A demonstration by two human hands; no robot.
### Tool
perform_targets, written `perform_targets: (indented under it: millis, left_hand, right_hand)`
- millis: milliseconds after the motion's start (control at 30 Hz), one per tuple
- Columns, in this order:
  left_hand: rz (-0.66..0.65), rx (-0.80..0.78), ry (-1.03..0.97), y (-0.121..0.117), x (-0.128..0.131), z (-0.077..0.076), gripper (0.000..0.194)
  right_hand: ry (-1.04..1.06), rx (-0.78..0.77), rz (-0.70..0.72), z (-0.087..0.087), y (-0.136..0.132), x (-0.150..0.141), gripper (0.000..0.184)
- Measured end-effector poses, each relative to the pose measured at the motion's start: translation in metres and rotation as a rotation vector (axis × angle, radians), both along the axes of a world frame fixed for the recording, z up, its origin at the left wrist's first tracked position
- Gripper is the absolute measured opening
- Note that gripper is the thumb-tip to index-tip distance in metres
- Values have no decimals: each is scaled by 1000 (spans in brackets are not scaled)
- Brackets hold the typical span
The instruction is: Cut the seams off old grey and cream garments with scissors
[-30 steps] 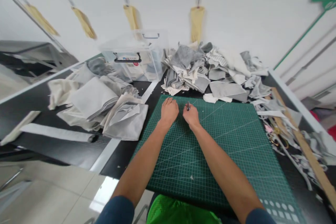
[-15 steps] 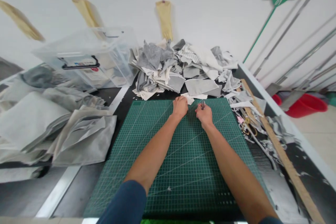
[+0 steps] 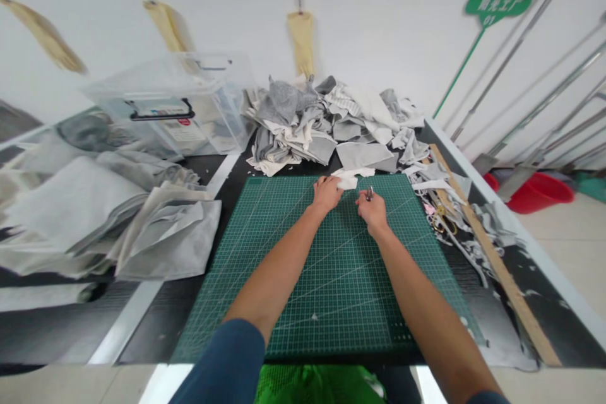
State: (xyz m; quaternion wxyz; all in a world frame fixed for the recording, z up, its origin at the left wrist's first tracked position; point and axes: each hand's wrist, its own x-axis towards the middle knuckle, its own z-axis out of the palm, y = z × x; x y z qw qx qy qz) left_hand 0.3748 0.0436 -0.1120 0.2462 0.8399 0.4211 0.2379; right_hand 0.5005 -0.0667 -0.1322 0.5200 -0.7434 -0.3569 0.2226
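My left hand (image 3: 327, 193) is near the far edge of the green cutting mat (image 3: 326, 278), its fingers closed on the near left part of a small white fabric piece (image 3: 349, 181). The rest of that fabric lies over the mat's far edge. To the right, my right hand (image 3: 373, 209) is closed round a small shiny metal tool (image 3: 370, 193). Only its end shows above the fist, so its kind cannot be made out. A gap of bare mat separates the tool from the fabric.
Grey and white fabric scraps (image 3: 288, 113) are heaped behind the mat. At left are stacked grey cloths (image 3: 175, 240) and a clear plastic box (image 3: 218, 117). Along the right lie a wooden ruler (image 3: 497, 265), cloth strips and yellow-handled scissors (image 3: 442, 219).
My view has tilted down slightly and shifted. The left fingers have spread a little on the white fabric, and more of it shows. The right hand still holds the tool.
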Motion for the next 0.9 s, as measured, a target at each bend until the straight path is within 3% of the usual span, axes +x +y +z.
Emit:
perform_targets:
  millis: [133,267,400,500,667,800,900]
  left_hand:
    - [-26,-61,-111,-13,-9,0,21]
    - [-2,-175,-289,-25,-40,3,18]
    - [123,-611,-852,-38,-81,10,15]
    - [145,-874,-1062,-49,-104,20,10]
    - [53,-1092,-1122,-54,-118,34,25]
    - [89,-1134,-1054,-47,-117,25,41]
    - [170,-1153,-1003,-44,-120,16,56]
  right_hand:
    - [-19,9,-7,5,-18,-4,43]
    - [-101,38,-9,9,-30,-4,41]
    - [-247,141,85,19,-36,-12,41]
    - [-212,205,312,29,-42,-26,44]
    - [24,104,657,37,-52,-51,43]
    - [344,109,553,32,-51,-55,42]
    - [367,90,433,26,-47,-50,42]
